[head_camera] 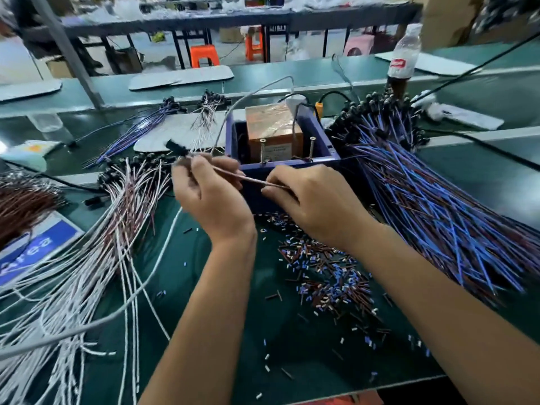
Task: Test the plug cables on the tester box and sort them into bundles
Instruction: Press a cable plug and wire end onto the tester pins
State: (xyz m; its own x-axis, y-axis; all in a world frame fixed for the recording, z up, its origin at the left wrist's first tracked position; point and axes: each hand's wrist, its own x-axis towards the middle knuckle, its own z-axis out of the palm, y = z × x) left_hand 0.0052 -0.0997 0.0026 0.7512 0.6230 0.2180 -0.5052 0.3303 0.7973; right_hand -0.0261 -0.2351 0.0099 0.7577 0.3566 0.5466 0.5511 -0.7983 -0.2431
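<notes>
One plug cable (233,175) stretches between two hands, just near of the blue tester box (280,165). The left hand (210,194) pinches its black-plug end, fingers curled; the right hand (309,197) pinches the wire end. One white-and-red bundle (96,244) lies left, one blue bundle (432,200) right.

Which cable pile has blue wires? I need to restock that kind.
The big pile right of the tester box, fanned across the table: its wires are blue and dark red. The pile on the left is white and red.
</notes>
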